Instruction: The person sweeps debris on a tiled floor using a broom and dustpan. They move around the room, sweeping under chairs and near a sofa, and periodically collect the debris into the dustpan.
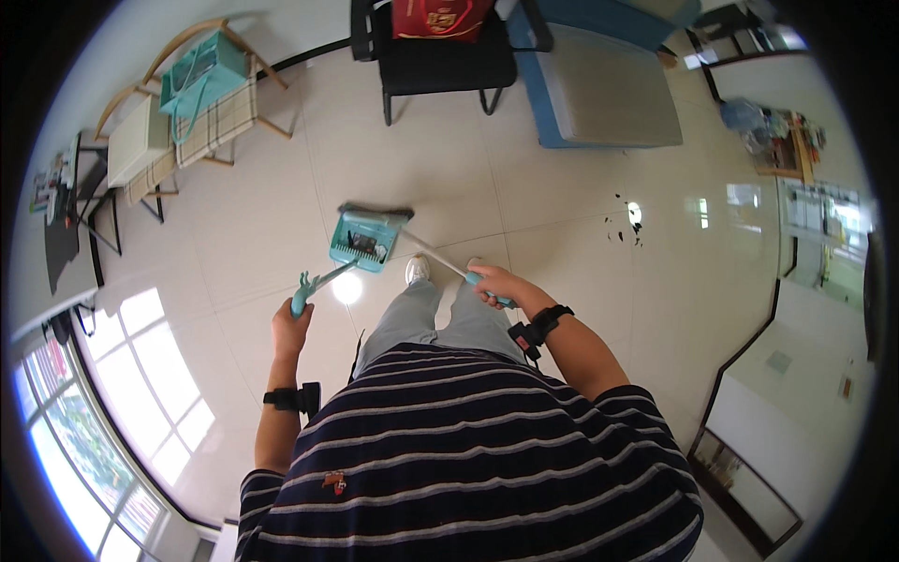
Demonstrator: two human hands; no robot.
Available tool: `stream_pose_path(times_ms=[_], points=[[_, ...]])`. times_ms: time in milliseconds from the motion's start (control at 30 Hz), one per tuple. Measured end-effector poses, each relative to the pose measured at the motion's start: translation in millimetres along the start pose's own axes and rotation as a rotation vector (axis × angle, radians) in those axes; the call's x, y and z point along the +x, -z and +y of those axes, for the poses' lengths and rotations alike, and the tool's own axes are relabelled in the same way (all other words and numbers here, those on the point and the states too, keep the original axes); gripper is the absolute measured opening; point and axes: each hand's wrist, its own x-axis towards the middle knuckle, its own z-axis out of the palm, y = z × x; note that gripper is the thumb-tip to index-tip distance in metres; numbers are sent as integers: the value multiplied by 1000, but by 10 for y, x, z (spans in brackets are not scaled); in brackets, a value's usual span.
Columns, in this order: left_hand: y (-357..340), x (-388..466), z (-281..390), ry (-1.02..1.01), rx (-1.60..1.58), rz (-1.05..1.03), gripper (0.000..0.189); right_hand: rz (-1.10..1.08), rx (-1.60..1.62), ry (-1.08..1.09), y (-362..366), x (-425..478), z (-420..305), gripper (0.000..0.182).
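In the head view my left hand (291,327) grips the teal handle of a long-handled dustpan (336,239). Its teal pan rests on the floor tiles ahead of my feet and holds dark and whitish debris. Around the teal grip of a broom (437,254) my right hand (496,286) is closed. The broom's pale pole slants up and left to its head, whose dark bristles (376,208) lie along the far edge of the pan. Small dark scraps (621,237) are scattered on the floor to the right.
A black armchair (446,74) with a red bag (441,20) stands ahead. Right of it is a blue-and-beige upholstered seat (611,84). Wooden chairs with plaid cushions (223,112) at the left hold a teal bag (207,74) and a pale box (138,139). A wooden crate (797,158) stands far right.
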Motion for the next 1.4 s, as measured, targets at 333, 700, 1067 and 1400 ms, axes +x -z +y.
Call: stream_pose_path(times_ms=[333, 700, 1067, 1400], points=[[-13, 386, 584, -183, 86, -99, 24, 286, 249, 110, 485, -626, 691, 69], [-918, 817, 1938, -370, 138, -179, 24, 557, 391, 214, 1430, -135, 1216, 75], [-2204, 1335, 3920, -440, 264, -431, 26, 468, 842, 110, 2710, -1635, 1805, 63], [-3194, 960, 5135, -537, 303, -523, 25, 883, 542, 242, 4696, -1412, 2348, 64]])
